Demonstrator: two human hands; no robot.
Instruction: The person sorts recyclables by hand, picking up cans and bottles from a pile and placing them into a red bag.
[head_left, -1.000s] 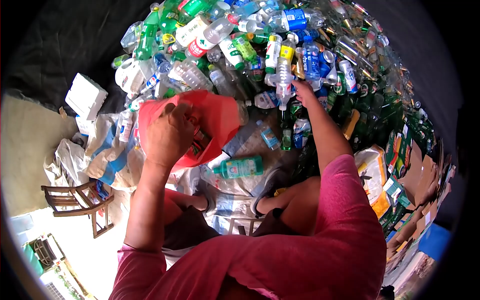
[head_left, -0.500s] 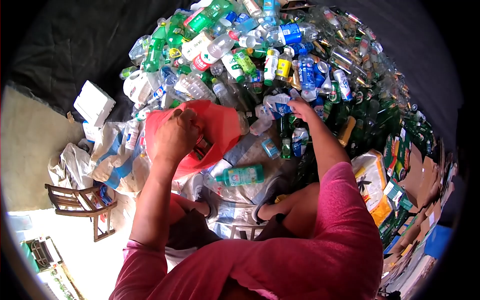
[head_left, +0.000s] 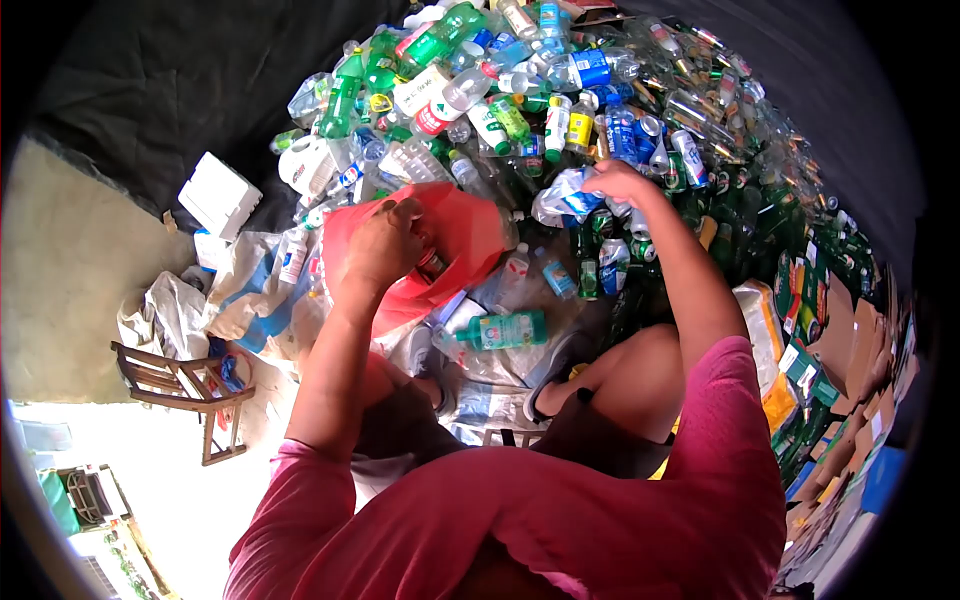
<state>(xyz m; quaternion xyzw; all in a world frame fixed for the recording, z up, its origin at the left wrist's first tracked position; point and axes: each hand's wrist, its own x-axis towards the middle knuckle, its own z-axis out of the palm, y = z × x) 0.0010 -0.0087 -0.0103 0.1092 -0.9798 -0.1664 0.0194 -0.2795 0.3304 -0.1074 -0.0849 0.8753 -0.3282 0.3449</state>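
My left hand [head_left: 385, 240] is closed on the rim of a red plastic bag [head_left: 465, 235], whose mouth is open and shows some dark and red items inside. My right hand [head_left: 618, 184] is closed on a crumpled clear bottle with a blue and white label [head_left: 570, 198], above the front of the bottle pile. Below the bag a green-tinted bottle [head_left: 507, 330] lies on its side on the sheeting. Near it are a clear bottle with a blue label [head_left: 558, 277] and a blue and white can [head_left: 613, 266].
A big heap of plastic bottles, cans and green glass bottles [head_left: 745, 205] spreads ahead and right. White foam box [head_left: 220, 196], woven sacks [head_left: 262, 290] and a wooden chair [head_left: 185, 385] stand left. Flattened cardboard [head_left: 840, 330] is stacked at right. My legs are below.
The clear bottle my right hand was touching a second ago is no longer there; that hand now holds a crumpled labelled one. A clear bottle now lies right of the red bag. The view has shifted.
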